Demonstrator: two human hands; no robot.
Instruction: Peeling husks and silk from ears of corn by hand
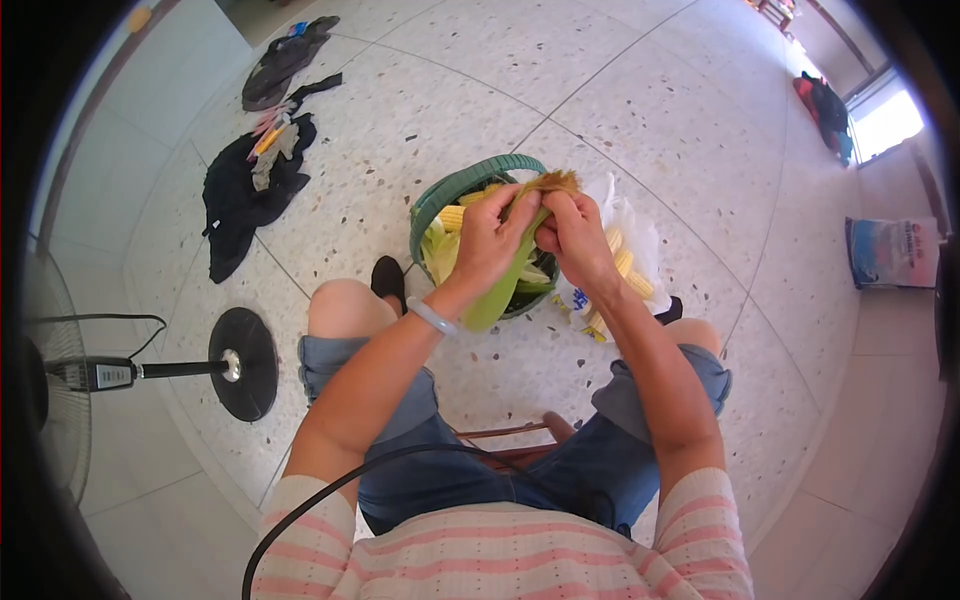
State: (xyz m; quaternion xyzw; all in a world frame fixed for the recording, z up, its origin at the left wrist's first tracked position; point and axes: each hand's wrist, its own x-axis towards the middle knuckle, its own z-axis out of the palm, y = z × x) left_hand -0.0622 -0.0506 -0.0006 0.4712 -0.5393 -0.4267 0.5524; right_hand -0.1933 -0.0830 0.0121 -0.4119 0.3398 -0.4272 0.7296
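Between my hands is an ear of corn (507, 279) in its green husk, its brown silk tip pointing away from me. My left hand (490, 238) is wrapped round the upper husk, thumb near the tip. With its fingers pinched at the husk's tip, my right hand (574, 232) works close beside the left. Below them stands a green woven basket (432, 205) with an arched handle, holding loose husks (440, 250) and a yellow cob (452, 217). Right of the basket, several peeled cobs (637, 283) lie in a white plastic bag (645, 232), partly behind my right forearm.
A standing fan with a round black base (243, 364) is at my left. Black cloth (250, 195) and dark shoes (285, 65) lie on the speckled floor farther left. At right, a printed bag (890, 252) rests by the wall. A black cable (370, 465) crosses my lap.
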